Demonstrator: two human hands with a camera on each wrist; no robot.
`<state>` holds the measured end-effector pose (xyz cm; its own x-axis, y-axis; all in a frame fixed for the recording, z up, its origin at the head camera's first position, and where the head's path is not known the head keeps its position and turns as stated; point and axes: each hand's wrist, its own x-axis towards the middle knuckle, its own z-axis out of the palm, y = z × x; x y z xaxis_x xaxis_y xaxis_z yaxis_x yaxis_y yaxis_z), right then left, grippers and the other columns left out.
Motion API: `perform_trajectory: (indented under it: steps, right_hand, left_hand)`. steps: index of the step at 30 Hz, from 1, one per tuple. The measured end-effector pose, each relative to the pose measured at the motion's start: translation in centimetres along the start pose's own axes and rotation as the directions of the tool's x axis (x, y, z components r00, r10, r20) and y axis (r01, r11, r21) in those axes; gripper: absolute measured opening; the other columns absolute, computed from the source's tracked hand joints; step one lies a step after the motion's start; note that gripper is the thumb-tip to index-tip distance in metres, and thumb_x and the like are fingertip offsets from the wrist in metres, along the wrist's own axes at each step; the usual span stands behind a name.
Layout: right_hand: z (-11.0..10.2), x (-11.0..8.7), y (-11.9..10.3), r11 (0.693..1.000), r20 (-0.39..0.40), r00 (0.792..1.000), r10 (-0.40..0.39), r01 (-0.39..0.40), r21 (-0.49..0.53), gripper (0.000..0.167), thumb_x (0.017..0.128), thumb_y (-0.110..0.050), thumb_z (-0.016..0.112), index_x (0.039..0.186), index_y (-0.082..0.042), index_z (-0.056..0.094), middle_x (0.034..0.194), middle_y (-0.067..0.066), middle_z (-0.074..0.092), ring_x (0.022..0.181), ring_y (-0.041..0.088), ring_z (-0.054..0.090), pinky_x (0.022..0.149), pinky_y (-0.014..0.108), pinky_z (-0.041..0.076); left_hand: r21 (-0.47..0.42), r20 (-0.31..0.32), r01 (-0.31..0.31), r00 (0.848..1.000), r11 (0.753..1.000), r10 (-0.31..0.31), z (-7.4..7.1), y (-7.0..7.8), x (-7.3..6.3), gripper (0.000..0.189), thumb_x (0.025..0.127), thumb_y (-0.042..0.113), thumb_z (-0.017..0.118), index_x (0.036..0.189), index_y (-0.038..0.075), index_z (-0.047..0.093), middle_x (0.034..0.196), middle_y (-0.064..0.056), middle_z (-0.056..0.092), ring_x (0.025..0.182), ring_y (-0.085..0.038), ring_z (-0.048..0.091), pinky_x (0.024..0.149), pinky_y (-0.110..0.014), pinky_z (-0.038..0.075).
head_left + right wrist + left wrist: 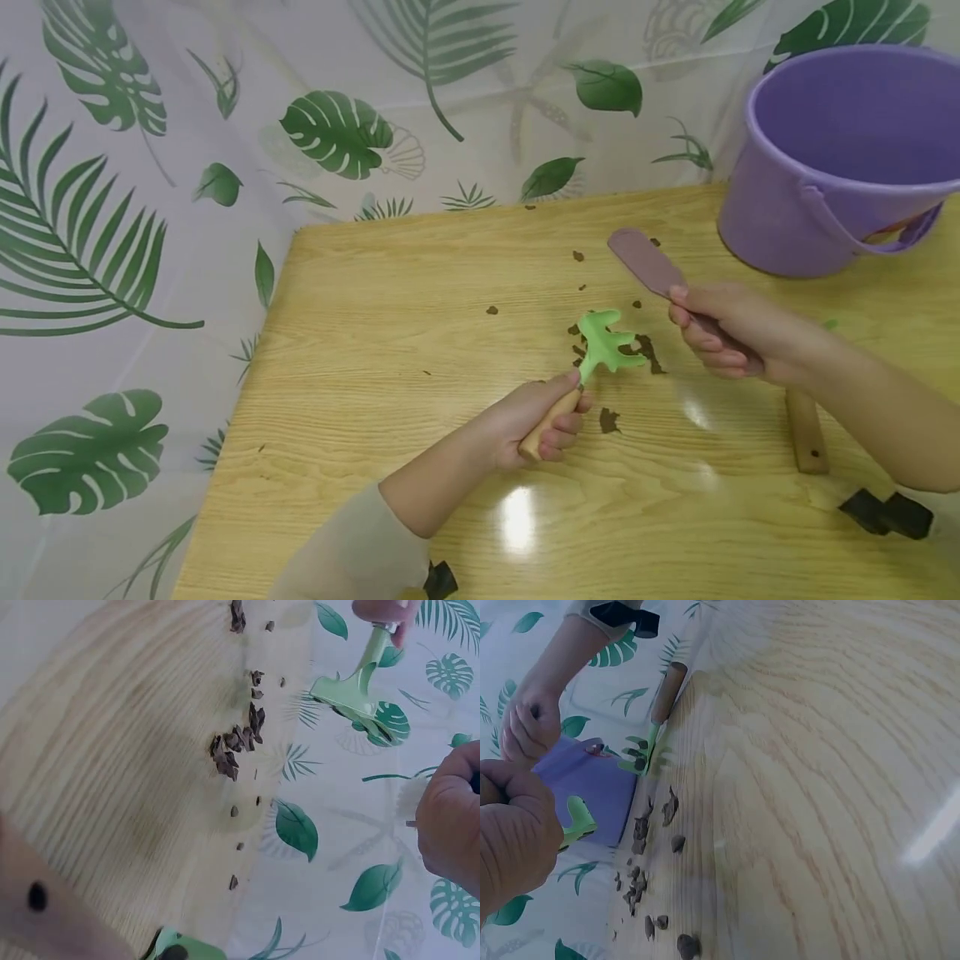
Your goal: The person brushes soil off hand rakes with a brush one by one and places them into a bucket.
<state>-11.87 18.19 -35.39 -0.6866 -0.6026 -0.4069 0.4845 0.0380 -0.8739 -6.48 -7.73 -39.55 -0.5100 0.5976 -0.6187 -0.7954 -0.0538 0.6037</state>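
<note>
My left hand (pixel 543 421) grips the wooden handle of a small green hand rake (pixel 603 342), its prongs above the table among brown crumbs (pixel 648 354). To the right, my right hand (pixel 723 329) holds a flat mauve spatula (pixel 645 258) with a rounded end, blade angled up and left. The spatula is raised off the table. In the right wrist view dark bits stick to the underside of the rake (pixel 352 697). Under my right forearm lies a second green tool with a wooden handle (pixel 806 429); the forearm partly hides it.
A purple bucket (pixel 795 208) with its handle hanging down stands at the back right of the wooden table (pixel 360 333). Loose brown clumps (pixel 688 946) lie scattered over the tabletop. A leaf-printed sheet (pixel 247 125) hangs behind and along the left edge.
</note>
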Motion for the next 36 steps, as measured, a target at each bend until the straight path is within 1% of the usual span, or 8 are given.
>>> perform_trajectory:
  steps: [4, 8, 11, 16, 21, 27, 31, 36]
  right_hand:
    - [-0.5, -1.6, 0.5, 0.999, 0.125, 0.992, -0.024, 0.019, 0.036, 0.035, 0.105, -0.03, 0.032, 0.081, -0.011, 0.05, 0.052, -0.003, 0.035, 0.039, 0.024, 0.011, 0.036, 0.041, 0.004]
    - [-0.5, -2.8, 1.2, 0.997, 0.258, 0.966, -0.03, 0.011, 0.078, 0.039, 0.106, -0.026, 0.024, 0.083, -0.01, 0.051, 0.053, 0.008, 0.024, 0.037, 0.028, 0.009, 0.031, 0.044, 0.003]
    - [-0.3, -3.7, 1.8, 0.995, 0.298, 0.954, -0.032, 0.002, 0.101, 0.04, 0.107, -0.023, 0.021, 0.084, -0.008, 0.05, 0.055, 0.014, 0.02, 0.036, 0.03, 0.009, 0.029, 0.046, 0.004]
    - [1.3, -4.8, 3.3, 0.995, 0.215, 0.975, -0.06, 0.075, -0.062, 0.039, 0.107, -0.022, 0.023, 0.083, -0.002, 0.046, 0.051, 0.02, 0.026, 0.034, 0.039, 0.014, 0.023, 0.046, 0.014]
    - [4.0, -3.9, 4.3, 0.986, 0.213, 0.972, -0.104, 0.129, -0.107, 0.041, 0.107, -0.022, 0.024, 0.082, 0.005, 0.043, 0.047, 0.02, 0.029, 0.028, 0.032, 0.021, 0.02, 0.033, 0.021]
    - [7.2, -1.9, 4.6, 0.964, 0.069, 0.994, -0.083, 0.097, -0.247, 0.044, 0.105, -0.032, 0.034, 0.08, 0.004, 0.045, 0.049, -0.003, 0.044, 0.033, 0.004, 0.039, 0.025, 0.031, 0.036]
    - [8.0, -1.1, 4.8, 0.943, -0.026, 0.995, -0.099, 0.085, -0.322, 0.044, 0.104, -0.033, 0.035, 0.081, 0.002, 0.047, 0.05, -0.002, 0.045, 0.033, 0.006, 0.04, 0.027, 0.031, 0.039]
    - [7.6, -0.4, 4.4, 0.969, -0.042, 0.997, -0.062, 0.05, -0.244, 0.043, 0.104, -0.035, 0.035, 0.083, 0.001, 0.046, 0.05, -0.002, 0.045, 0.033, 0.006, 0.041, 0.028, 0.027, 0.039]
  left_hand:
    - [0.25, -0.088, -0.087, 0.99, 0.964, 0.113, -1.1, 0.1, -0.2, 0.041, 0.1, 0.04, 0.042, 0.096, 0.001, 0.053, 0.055, 0.004, 0.042, 0.038, -0.004, 0.036, 0.034, -0.014, 0.034]
    - [0.61, -0.146, -0.14, 0.947, 0.78, 0.285, -1.8, 0.5, -0.8, 0.05, 0.1, 0.044, 0.042, 0.106, -0.004, 0.055, 0.058, -0.003, 0.049, 0.038, -0.01, 0.041, 0.035, -0.02, 0.038]
    - [0.848, -0.126, -0.117, 0.902, 0.516, 0.413, -1.9, 0.9, -1.3, 0.048, 0.1, 0.045, 0.04, 0.101, 0.0, 0.056, 0.061, -0.003, 0.051, 0.04, -0.01, 0.041, 0.035, -0.02, 0.036]
    - [0.994, 0.03, 0.044, 0.787, -0.105, 0.617, -1.8, 1.3, -1.7, 0.039, 0.101, 0.04, 0.042, 0.084, 0.007, 0.054, 0.054, 0.005, 0.043, 0.039, -0.006, 0.036, 0.033, -0.015, 0.03]
    - [0.858, 0.189, 0.225, 0.697, -0.461, 0.692, -2.1, 1.0, -1.5, 0.037, 0.099, 0.036, 0.048, 0.072, 0.011, 0.049, 0.049, 0.008, 0.03, 0.036, -0.003, 0.025, 0.028, -0.014, 0.022]
    - [0.663, 0.361, 0.394, 0.577, -0.637, 0.732, -1.7, 0.4, -1.4, 0.039, 0.096, 0.038, 0.053, 0.065, 0.015, 0.046, 0.048, 0.008, 0.032, 0.038, -0.003, 0.018, 0.028, -0.016, 0.023]
    - [0.633, 0.427, 0.428, 0.502, -0.645, 0.752, -1.2, 0.0, -1.4, 0.041, 0.094, 0.039, 0.057, 0.062, 0.015, 0.045, 0.047, 0.008, 0.035, 0.038, -0.003, 0.019, 0.028, -0.016, 0.024]
    - [0.676, 0.421, 0.406, 0.472, -0.615, 0.775, -1.0, 0.0, -1.2, 0.04, 0.093, 0.04, 0.058, 0.064, 0.015, 0.046, 0.047, 0.008, 0.033, 0.039, -0.003, 0.021, 0.029, -0.016, 0.023]
